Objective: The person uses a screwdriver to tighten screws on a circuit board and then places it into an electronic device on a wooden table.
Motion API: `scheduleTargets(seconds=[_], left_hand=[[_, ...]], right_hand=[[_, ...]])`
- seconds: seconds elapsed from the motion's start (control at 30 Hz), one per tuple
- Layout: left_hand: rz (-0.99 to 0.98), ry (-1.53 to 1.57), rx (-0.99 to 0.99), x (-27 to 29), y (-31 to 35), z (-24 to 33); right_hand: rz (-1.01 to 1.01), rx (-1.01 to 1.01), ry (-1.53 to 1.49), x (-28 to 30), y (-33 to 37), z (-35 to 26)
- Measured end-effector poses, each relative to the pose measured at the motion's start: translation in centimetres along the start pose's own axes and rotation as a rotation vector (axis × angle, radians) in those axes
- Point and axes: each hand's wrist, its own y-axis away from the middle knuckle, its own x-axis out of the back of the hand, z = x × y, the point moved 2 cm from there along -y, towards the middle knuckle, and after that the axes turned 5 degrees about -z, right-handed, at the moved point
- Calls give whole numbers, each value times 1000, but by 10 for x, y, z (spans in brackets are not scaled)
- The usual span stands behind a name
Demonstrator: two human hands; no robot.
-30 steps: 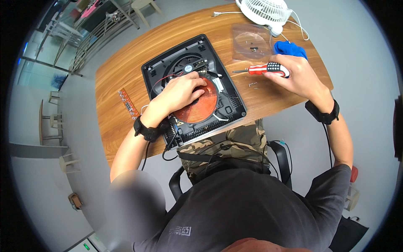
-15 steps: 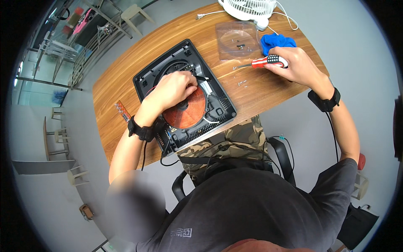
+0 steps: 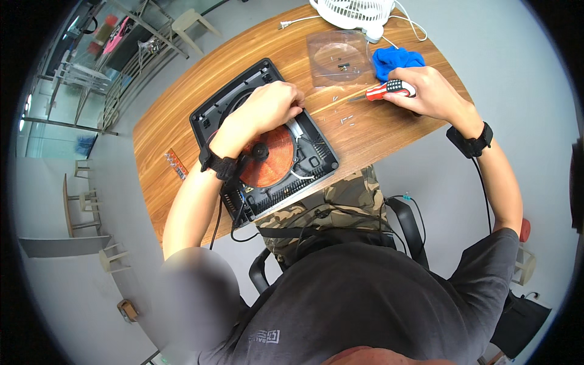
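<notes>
An opened black induction cooker housing (image 3: 320,152) lies tilted on the table, with a round copper coil (image 3: 277,164) exposed inside. My left hand (image 3: 274,106) reaches across it to the right rim, above the coil. Its fingers are curled together, and whatever they pinch is hidden. In my right hand (image 3: 431,92) is a red, white and black screwdriver (image 3: 378,92), its thin shaft pointing left just over the tabletop. Several small screws (image 3: 344,120) lie loose below the shaft, and another screw (image 3: 335,98) sits near its tip.
Beyond the screwdriver rests a clear plastic tray (image 3: 325,76) with small dark and metal parts. A blue cloth (image 3: 398,62) lies right of it. A white fan (image 3: 365,15) with its cord stands at the far edge. On the left lies a small circuit board (image 3: 176,164).
My left hand has moved from over the coil to the housing's right rim, uncovering the coil's centre. The right hand still holds the screwdriver, its tip now slightly away from the screw.
</notes>
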Motion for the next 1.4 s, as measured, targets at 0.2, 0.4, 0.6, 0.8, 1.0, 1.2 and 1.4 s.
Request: scheduleTargets(seconds=[0.2,0.4,0.6,0.8,1.0,1.2,1.4], left_hand=[[-9,-21,-30,-10,-20,2],[-69,6,-40,-20,-31,8],[-10,18,-69,-23,-27,1],[-83,-6,-71,-29,-44,6],[-173,-78,-31,-42,-67,1],[-133,-111,30,-59,-84,8],[-94,-212,17,-80,-90,21]], right_hand=[[-7,-1,-5,-2,5,6],[-32,-2,-34,-1,8,7],[-54,-4,-38,-4,12,13],[-80,-21,-54,-1,10,9],[-94,-15,-52,-1,14,14],[-101,-26,-53,-2,15,16],[-119,-34,-80,-5,16,18]])
